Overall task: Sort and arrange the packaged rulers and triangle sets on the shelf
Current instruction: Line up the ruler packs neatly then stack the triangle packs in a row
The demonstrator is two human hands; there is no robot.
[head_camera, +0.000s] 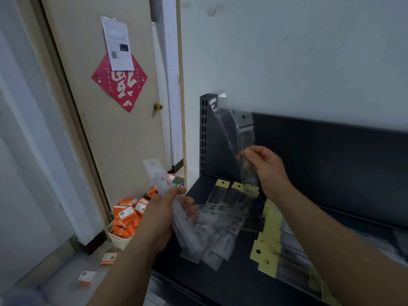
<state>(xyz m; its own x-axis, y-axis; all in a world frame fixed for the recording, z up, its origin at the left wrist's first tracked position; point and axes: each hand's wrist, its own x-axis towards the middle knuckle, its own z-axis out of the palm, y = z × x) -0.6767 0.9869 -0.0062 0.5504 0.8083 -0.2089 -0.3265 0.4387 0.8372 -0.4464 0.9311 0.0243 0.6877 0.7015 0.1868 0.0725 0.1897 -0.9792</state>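
Packaged rulers [209, 230] in clear sleeves fan out from the left hand [163, 208], whose fingers and thumb curl round the bunch near its upper part, over the left edge of the dark shelf [198, 281]. One white-backed pack sticks up past the thumb. The others splay down and to the right, with barcode labels showing.

The right hand [269, 171] pinches a single clear ruler pack [244, 138] by its lower part between thumb and fingers. It holds the pack upright, slightly tilted, above the back left corner of the shelf, hang-hole end uppermost.

On the shelf, two yellow-topped packs [229, 191] lie side by side near the back left corner, below the right hand. A yellow-headed row [267, 248] of overlapping packs runs from there toward the front right.

Off the shelf's left edge, on the floor, a basket [119, 240] is heaped with orange boxes [127, 217], and two more lie loose in front of it. Behind stands a door [121, 140] bearing a red paper diamond [120, 85] and a white sheet [117, 47].
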